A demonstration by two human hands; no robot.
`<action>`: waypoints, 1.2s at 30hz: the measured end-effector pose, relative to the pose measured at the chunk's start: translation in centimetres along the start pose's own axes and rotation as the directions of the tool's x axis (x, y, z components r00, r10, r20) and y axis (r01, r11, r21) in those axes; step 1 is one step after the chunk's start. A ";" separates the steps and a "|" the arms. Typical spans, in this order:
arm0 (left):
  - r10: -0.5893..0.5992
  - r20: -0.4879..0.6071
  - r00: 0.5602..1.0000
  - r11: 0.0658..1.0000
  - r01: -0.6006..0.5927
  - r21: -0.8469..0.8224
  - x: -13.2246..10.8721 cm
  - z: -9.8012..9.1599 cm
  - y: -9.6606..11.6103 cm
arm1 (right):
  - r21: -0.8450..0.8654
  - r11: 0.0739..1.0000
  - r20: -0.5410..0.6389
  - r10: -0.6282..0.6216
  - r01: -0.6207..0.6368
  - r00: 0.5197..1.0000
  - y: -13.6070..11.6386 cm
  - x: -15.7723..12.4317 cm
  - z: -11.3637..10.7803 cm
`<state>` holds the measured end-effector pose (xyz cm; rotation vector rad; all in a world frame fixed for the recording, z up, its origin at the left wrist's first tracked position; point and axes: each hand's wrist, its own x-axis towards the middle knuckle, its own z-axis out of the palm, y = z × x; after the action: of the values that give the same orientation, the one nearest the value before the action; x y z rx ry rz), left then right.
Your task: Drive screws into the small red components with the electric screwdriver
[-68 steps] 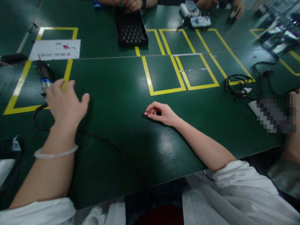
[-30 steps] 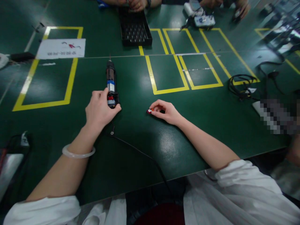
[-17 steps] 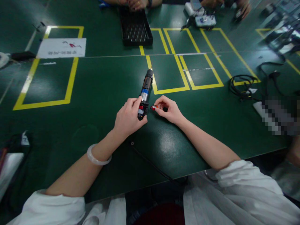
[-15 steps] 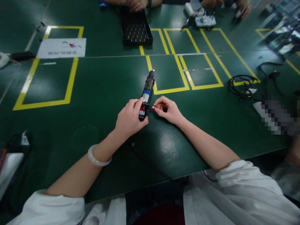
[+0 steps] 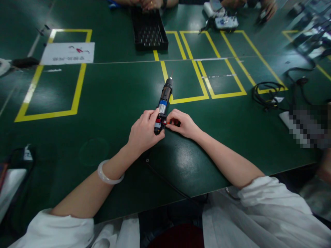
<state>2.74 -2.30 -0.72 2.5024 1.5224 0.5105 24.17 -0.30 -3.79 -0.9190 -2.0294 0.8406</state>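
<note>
An electric screwdriver (image 5: pixel 165 92) with its inner parts exposed lies near the middle of the table, its thin bit pointing away from me. My left hand (image 5: pixel 142 130) is wrapped round its rear end from the left, with the thumb below. On the other side my right hand (image 5: pixel 183 124) pinches a small red-orange piece (image 5: pixel 168 123) between thumb and fingertips. That piece sits against the right side of the screwdriver's rear part. Its exact kind is too small to make out, and my left fingers hide some of the rear housing.
A black tray (image 5: pixel 152 45) stands at the far side near another person's hands (image 5: pixel 150 4). Yellow tape (image 5: pixel 190 101) marks rectangles on the green table. A coiled black cable (image 5: pixel 266 98) lies right, a printed sheet (image 5: pixel 68 53) far left. A thin cord (image 5: pixel 170 184) runs towards the front edge.
My right hand has moved slightly left, bringing the red-orange piece up against the screwdriver. The screwdriver and my left hand have shifted a little to the right.
</note>
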 end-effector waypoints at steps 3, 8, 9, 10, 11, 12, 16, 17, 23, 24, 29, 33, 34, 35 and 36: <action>0.002 0.000 1.000 1.000 -0.002 0.007 0.0 0.0 0.0 | -0.041 0.999 0.009 0.026 -0.025 1.000 -0.2 0.0 -0.1; 0.000 0.011 1.000 0.999 0.000 0.048 0.0 0.1 -0.1 | -0.075 0.997 0.003 0.005 -0.005 1.000 -0.1 -0.2 -0.2; 0.000 0.011 1.000 0.999 0.000 0.053 0.0 0.1 -0.1 | -0.074 0.997 0.003 0.000 0.000 1.000 -0.1 -0.2 -0.2; 0.002 0.011 1.000 0.998 -0.003 0.055 0.0 0.1 -0.1 | -0.072 0.997 0.001 -0.004 0.004 1.000 -0.1 -0.3 -0.2; 0.005 0.011 1.000 0.998 -0.006 0.056 -0.1 0.1 -0.1 | -0.072 0.997 -0.005 -0.009 0.008 1.000 -0.1 -0.3 -0.2; 0.008 0.010 1.000 0.998 -0.009 0.058 -0.1 0.1 -0.1 | -0.073 0.997 -0.011 -0.018 0.017 1.000 -0.2 -0.3 -0.2; 0.012 0.001 1.000 0.996 -0.012 0.091 0.1 0.2 -0.1 | -0.078 0.996 -0.030 -0.051 0.049 0.998 -0.6 -0.3 -0.2; 0.009 0.000 1.000 0.995 -0.009 0.104 0.1 0.2 0.0 | -0.084 0.995 -0.033 -0.055 0.053 0.998 -0.7 -0.3 -0.2; -0.028 -0.017 0.999 0.983 0.030 0.184 0.7 0.5 0.5 | -0.067 0.997 -0.048 -0.031 0.028 0.998 -1.0 -0.2 -0.4; -0.036 -0.017 0.999 0.981 0.038 0.191 0.8 0.5 0.6 | -0.050 0.999 -0.050 -0.022 0.019 0.999 -1.0 -0.2 -0.4; -0.073 0.015 0.997 0.979 0.069 0.194 1.0 0.0 0.8 | 0.010 1.000 -0.050 -0.019 0.019 0.999 -0.8 -0.2 -0.3; -0.085 0.056 0.995 0.976 0.072 0.205 1.0 -0.4 0.0 | 0.036 0.999 -0.083 0.038 -0.035 0.996 -0.4 -0.2 -0.2; -0.089 0.063 0.994 0.975 0.075 0.208 1.0 -0.5 -0.4 | 0.039 0.998 -0.089 0.053 -0.050 0.995 -0.3 -0.2 -0.2; -0.099 0.067 0.993 0.974 0.083 0.209 1.1 -0.6 -0.8 | 0.044 0.997 -0.093 0.064 -0.060 0.994 -0.3 -0.2 -0.3; -0.114 0.068 0.991 0.972 0.098 0.211 1.1 -0.8 -1.4 | 0.049 0.996 -0.091 0.072 -0.068 0.993 -0.2 -0.1 -0.3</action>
<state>1.82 -0.68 -0.21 2.5370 1.7491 0.2433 24.40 -0.46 -3.50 -0.9903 -1.9000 0.8630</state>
